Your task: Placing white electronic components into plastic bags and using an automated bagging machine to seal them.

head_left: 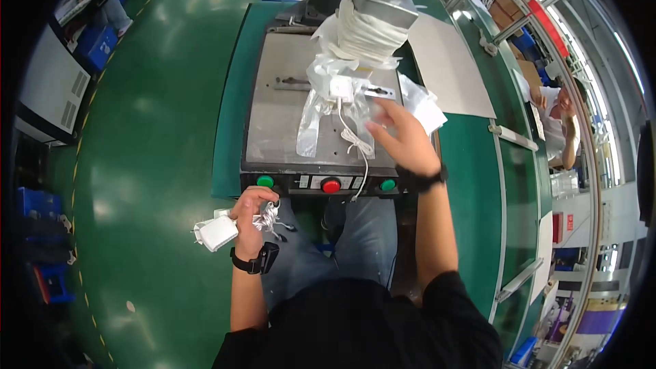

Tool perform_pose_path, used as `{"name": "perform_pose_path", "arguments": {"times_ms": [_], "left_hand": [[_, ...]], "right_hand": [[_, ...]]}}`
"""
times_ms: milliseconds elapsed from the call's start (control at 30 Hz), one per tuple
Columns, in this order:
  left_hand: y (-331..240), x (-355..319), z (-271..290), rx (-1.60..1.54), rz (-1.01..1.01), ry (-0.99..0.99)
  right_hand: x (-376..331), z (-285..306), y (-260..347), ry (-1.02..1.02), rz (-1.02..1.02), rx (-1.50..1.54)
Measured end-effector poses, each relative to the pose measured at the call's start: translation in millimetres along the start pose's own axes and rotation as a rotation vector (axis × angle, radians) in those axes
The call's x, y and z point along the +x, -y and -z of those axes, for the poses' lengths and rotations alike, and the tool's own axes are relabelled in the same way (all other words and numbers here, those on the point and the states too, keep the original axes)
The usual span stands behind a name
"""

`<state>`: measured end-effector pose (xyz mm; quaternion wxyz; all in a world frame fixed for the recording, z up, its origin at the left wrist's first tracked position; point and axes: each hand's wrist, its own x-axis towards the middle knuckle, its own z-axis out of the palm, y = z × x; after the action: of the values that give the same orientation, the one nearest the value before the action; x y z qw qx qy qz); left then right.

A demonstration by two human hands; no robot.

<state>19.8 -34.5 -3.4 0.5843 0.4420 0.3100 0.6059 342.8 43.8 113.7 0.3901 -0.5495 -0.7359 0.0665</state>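
Gripping a white adapter (217, 234) and a bundled white cord (268, 217), the left hand (250, 224) sits at the lower left of centre, its fingers closed round them and the adapter jutting out to the left. Just above it, on the machine's front edge, is a green button (265, 181); a red button (331, 184) and another green button (388, 184) continue the row rightward. The right hand (403, 138), blurred, hovers right of centre with thumb and fingers apart, seemingly holding nothing. Beside it, near the middle of the frame, a second adapter (341, 89) lies on clear plastic film (309, 138) over a grey metal plate (277, 123), its thin white cable (367, 164) trailing over the front edge. At upper centre, white cloth (369, 34) wraps the press head (386, 5). A co-worker (564, 137) appears at far right.
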Motion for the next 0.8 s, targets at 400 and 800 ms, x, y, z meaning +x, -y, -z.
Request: {"name": "perform_pose_path", "arguments": {"times_ms": [400,800], "left_hand": [[8,14,-1,0.126,0.079,-0.052],[-34,7,-117,-0.144,0.036,0.422]], "right_hand": [[-146,40,28,0.096,-0.338,0.280],[-126,277,37,-0.432,0.123,-0.249]]}}
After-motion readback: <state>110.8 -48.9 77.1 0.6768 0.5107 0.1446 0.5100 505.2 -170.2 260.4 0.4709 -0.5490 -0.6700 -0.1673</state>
